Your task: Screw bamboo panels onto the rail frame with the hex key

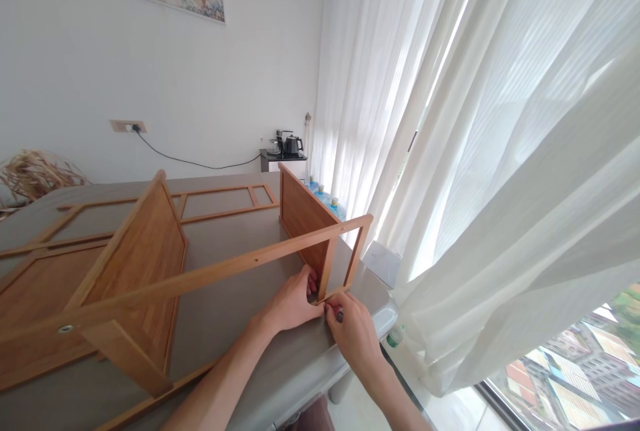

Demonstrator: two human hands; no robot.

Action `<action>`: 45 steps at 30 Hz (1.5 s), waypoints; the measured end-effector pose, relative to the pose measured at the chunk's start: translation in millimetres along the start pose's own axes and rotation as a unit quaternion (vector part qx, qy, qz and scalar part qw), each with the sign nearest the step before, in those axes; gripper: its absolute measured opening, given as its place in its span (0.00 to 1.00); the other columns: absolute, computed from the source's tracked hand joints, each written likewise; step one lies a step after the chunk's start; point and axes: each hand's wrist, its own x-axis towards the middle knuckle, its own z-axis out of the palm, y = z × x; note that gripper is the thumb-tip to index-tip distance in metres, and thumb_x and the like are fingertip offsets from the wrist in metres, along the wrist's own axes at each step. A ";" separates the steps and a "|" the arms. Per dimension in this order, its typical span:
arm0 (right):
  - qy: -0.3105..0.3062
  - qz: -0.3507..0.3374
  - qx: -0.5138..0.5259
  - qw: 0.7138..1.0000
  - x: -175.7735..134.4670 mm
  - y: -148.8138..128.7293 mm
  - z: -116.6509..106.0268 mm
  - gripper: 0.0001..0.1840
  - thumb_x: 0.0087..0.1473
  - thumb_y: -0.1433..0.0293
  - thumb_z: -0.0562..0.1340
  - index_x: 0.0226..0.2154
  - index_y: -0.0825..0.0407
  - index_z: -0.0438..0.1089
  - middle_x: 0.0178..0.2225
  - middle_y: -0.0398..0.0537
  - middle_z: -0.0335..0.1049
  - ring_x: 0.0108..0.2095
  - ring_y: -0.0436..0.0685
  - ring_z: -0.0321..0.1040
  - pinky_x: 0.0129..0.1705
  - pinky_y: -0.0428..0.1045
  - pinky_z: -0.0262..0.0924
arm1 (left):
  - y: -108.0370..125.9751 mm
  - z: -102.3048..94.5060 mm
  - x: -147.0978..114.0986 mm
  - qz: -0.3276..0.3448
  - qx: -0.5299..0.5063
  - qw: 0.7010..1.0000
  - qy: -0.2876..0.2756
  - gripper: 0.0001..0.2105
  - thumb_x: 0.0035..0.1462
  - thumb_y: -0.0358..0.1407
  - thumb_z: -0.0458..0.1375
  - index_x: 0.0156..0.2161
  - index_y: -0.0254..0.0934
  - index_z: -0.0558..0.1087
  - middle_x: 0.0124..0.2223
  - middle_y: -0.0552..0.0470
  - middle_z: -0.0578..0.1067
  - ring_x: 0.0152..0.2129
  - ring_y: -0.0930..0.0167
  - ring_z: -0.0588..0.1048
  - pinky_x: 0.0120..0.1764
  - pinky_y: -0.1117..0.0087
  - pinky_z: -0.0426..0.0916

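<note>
A partly assembled wooden shelf frame lies on its side on a grey-covered table, with two panels standing up from it. At its near right corner, my left hand is closed around the lower joint, its thumb against the rail beside the upright panel. My right hand is pinched right beside it, at the outer side of the same joint. A small dark end shows between the right fingers; what it belongs to is hidden. The other panel stands to the left.
Ladder-like wooden frames lie at the back of the grey table. Its rounded corner is just right of my hands. Beyond are water bottles, a black kettle and a white curtain. Dry straw-like material sits far left.
</note>
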 end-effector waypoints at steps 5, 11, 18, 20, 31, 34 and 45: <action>0.000 -0.015 -0.004 1.000 -0.5 0.1 -3.3 0.09 0.58 0.71 0.55 0.30 0.49 0.70 0.32 0.45 0.73 0.32 0.54 0.71 0.34 0.47 0.58 | 0.2 0.3 -0.2 0.004 0.012 1.000 0.000 0.18 0.46 0.38 0.65 0.41 0.41 0.65 0.36 0.51 0.74 0.32 0.66 0.73 0.34 0.69 0.64; -0.013 -0.035 -0.003 0.999 -0.5 0.9 -6.8 0.10 0.59 0.70 0.54 0.30 0.48 0.69 0.33 0.44 0.72 0.33 0.54 0.71 0.34 0.47 0.59 | 5.0 -2.0 -0.7 0.010 0.036 0.999 0.012 0.18 0.45 0.38 0.66 0.41 0.41 0.65 0.37 0.50 0.74 0.33 0.64 0.74 0.34 0.68 0.64; -0.017 -0.011 -0.005 1.000 0.1 -2.4 -6.4 0.07 0.58 0.68 0.57 0.31 0.49 0.69 0.33 0.45 0.72 0.31 0.54 0.70 0.34 0.47 0.60 | 10.1 -4.5 -1.0 0.003 0.031 1.000 0.005 0.18 0.45 0.37 0.66 0.41 0.41 0.66 0.37 0.49 0.74 0.34 0.63 0.74 0.34 0.68 0.64; -0.018 -0.004 -0.007 1.000 0.7 -3.0 -5.8 0.06 0.58 0.68 0.57 0.31 0.49 0.69 0.33 0.45 0.72 0.32 0.54 0.70 0.34 0.47 0.60 | 10.7 -4.9 -1.2 0.003 0.030 1.000 0.005 0.18 0.45 0.37 0.66 0.41 0.41 0.66 0.38 0.48 0.74 0.34 0.62 0.75 0.34 0.67 0.65; -0.012 0.012 -0.031 0.999 -0.2 -6.4 -5.3 0.07 0.58 0.70 0.57 0.32 0.49 0.71 0.33 0.46 0.73 0.34 0.54 0.71 0.35 0.46 0.59 | 3.0 -1.7 -0.6 0.010 0.008 1.000 0.009 0.18 0.45 0.37 0.67 0.42 0.41 0.67 0.38 0.49 0.75 0.35 0.62 0.75 0.35 0.67 0.66; -0.013 0.010 -0.039 0.999 -1.5 -5.8 -5.0 0.08 0.60 0.70 0.56 0.33 0.49 0.70 0.34 0.46 0.73 0.34 0.54 0.72 0.35 0.46 0.59 | 2.2 -1.3 0.0 0.015 0.009 1.000 0.008 0.18 0.45 0.37 0.66 0.42 0.42 0.67 0.38 0.49 0.75 0.35 0.62 0.75 0.35 0.67 0.66; -0.014 -0.011 -0.026 0.999 -1.2 -1.7 -1.0 0.08 0.59 0.71 0.54 0.33 0.49 0.68 0.34 0.46 0.71 0.33 0.55 0.70 0.34 0.48 0.57 | 11.9 -7.4 -1.9 -0.003 0.060 0.998 0.010 0.18 0.44 0.40 0.67 0.37 0.42 0.64 0.36 0.49 0.74 0.32 0.62 0.75 0.32 0.67 0.64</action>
